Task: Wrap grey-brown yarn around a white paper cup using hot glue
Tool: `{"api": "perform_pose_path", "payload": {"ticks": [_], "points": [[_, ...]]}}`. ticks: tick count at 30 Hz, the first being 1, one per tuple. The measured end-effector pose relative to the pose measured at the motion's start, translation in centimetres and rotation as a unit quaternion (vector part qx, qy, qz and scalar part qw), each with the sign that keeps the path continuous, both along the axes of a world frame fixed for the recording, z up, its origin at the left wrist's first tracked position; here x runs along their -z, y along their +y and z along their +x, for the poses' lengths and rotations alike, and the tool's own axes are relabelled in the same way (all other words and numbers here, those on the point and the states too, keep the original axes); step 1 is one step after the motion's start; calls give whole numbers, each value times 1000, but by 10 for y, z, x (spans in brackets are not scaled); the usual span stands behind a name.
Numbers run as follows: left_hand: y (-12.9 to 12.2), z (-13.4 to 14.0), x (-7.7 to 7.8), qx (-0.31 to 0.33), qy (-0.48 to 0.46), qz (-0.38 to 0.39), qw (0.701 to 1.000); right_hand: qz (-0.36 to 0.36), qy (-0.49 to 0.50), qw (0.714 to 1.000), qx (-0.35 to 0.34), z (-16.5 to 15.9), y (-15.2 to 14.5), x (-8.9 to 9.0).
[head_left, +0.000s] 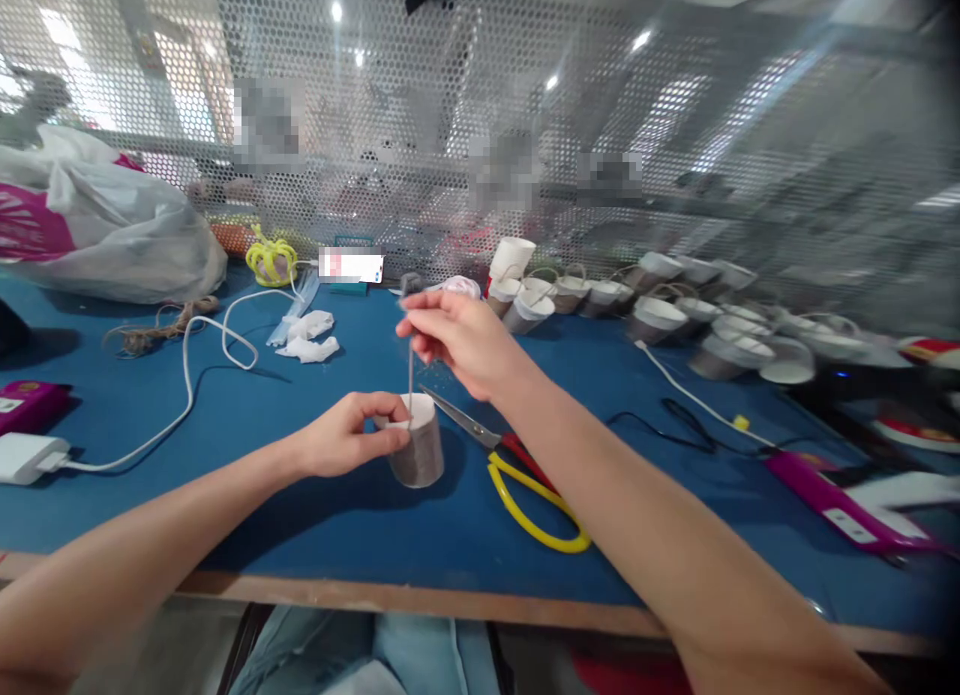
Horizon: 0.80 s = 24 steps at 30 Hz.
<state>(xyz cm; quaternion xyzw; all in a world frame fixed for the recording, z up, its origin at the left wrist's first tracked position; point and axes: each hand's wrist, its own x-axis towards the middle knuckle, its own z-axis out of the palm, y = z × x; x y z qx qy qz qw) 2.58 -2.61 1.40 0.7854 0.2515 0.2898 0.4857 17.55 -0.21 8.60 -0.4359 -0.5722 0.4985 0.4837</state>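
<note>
A small grey cup [418, 457] with a white inside stands upright on the blue table. My left hand [349, 433] has its thumb and fingers closed on the cup's near left rim. A thin grey cord [411, 370] runs straight up from that rim. Above the cup, my right hand [457, 333] pinches the cord's upper part; its end is hidden or blurred at the fingertips. Beside the cup, under my right forearm, lie scissors [536, 500] with yellow and red handles, their blades pointing towards the cup.
Several similar cups with cord handles [656, 320] stand at the back right. A white cable [187, 395] crosses the left side, near crumpled white scraps [309, 350] and brown twine [161, 325]. Purple power strips [832, 500] lie at both sides. Behind rises a perforated metal screen [420, 105].
</note>
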Motion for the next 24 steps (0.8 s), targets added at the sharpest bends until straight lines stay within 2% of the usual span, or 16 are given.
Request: {"api": "perform_pose_path", "payload": {"ticks": [2, 4, 6, 9, 11, 14, 16, 19, 24], "points": [[-2, 0, 0, 4, 7, 10, 1000, 15, -15, 1000, -9, -12, 19, -14], [-4, 1, -1, 8, 11, 15, 1000, 51, -73, 996, 8, -21, 39, -21], [-5, 1, -1, 13, 8, 12, 1000, 55, -229, 972, -9, -24, 57, -21], [-4, 2, 1, 16, -13, -20, 1000, 8, -358, 933, -43, -15, 74, -14], [-1, 2, 3, 8, -35, -52, 998, -1, -409, 912, -18, 1, 78, -9], [5, 1, 7, -15, -66, -86, 994, 18, -469, 880, 72, 36, 73, -2], [8, 0, 8, -29, -75, -80, 994, 27, -506, 852, 133, 63, 64, 5], [12, -2, 9, -42, -89, -50, 994, 12, -556, 814, 168, 94, 44, 27], [14, -3, 8, -53, -74, -23, 996, -31, -574, 796, 191, 107, 22, 70]]}}
